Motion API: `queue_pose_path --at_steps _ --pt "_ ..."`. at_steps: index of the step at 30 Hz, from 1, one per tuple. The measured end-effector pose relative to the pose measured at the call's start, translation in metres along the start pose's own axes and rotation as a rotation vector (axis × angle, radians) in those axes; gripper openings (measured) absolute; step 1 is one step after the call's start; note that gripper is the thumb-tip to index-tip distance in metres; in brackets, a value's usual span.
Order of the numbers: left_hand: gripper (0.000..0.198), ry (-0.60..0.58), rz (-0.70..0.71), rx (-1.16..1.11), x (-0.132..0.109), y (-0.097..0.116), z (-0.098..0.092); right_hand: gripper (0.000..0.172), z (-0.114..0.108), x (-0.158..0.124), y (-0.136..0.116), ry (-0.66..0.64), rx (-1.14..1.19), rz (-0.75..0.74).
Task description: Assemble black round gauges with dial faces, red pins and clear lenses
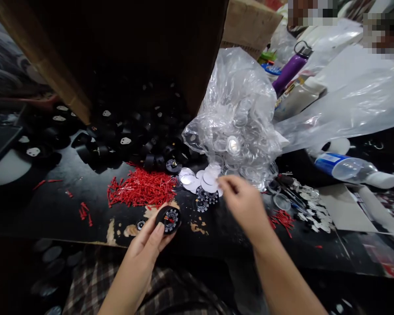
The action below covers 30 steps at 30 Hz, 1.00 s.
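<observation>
My left hand point(146, 247) grips a round black gauge point(170, 220) tilted toward me, with a dial face and a red pointer showing. Fingers pinched together, my right hand point(244, 205) is at the edge of a small pile of white discs point(209, 179); whether anything is between its fingertips is hidden. Several black dial faces point(202, 204) with white markings lie just below those discs. To the left spreads a heap of red pointers point(141, 188). Behind my right hand, a clear plastic bag point(239, 83) spills transparent round covers point(243, 153) onto the black table point(85, 232).
Many black round housings point(98, 151) sit at the back left, beneath a large dark open box point(134, 39). On the right are a clear bottle point(353, 168), a small white carton point(343, 208), white cut-out pieces point(315, 210) and more red pointers point(284, 221). A purple flask point(289, 72) stands farther back.
</observation>
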<state>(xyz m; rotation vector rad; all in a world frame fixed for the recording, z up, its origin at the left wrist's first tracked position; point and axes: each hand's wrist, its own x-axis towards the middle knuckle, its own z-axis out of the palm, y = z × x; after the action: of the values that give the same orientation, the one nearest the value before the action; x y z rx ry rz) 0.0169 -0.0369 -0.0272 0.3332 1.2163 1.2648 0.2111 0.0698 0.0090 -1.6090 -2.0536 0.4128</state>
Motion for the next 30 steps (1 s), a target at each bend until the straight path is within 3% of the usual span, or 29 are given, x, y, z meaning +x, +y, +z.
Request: queue_pose_path --at_steps 1,3,6,10,15,19,21,26,30 --pt "0.045 0.013 -0.005 -0.023 0.0 0.0 0.001 0.025 -0.003 0.009 0.015 0.059 -0.217 0.054" --pt "0.039 0.007 -0.023 -0.033 0.0 0.0 0.005 0.026 -0.006 0.025 0.04 0.09 -0.363 0.09" --pt "0.035 -0.038 -0.042 -0.029 -0.001 0.0 0.007 0.023 -0.009 0.043 0.058 0.05 -0.43 0.063" --pt "0.036 -0.056 -0.059 -0.064 -0.002 -0.001 0.005 0.017 -0.017 0.049 0.062 -0.014 -0.415 -0.015" --pt "0.037 -0.02 -0.041 -0.216 -0.001 0.003 0.012 0.01 -0.018 0.02 0.033 -0.087 -0.179 -0.131" --pt "0.031 -0.066 -0.108 -0.398 0.002 0.009 0.023 0.008 0.006 -0.018 -0.012 -0.251 0.267 -0.206" --pt "0.029 -0.091 -0.158 -0.449 0.002 0.011 0.024 0.012 0.016 -0.032 -0.029 -0.291 0.373 -0.178" --pt "0.031 -0.046 -0.124 -0.36 -0.003 0.011 0.018 0.025 0.023 -0.039 -0.046 -0.191 0.52 -0.033" --pt "0.032 -0.117 -0.035 -0.222 -0.003 0.006 0.015 0.033 0.024 -0.037 -0.056 -0.215 0.486 -0.169"
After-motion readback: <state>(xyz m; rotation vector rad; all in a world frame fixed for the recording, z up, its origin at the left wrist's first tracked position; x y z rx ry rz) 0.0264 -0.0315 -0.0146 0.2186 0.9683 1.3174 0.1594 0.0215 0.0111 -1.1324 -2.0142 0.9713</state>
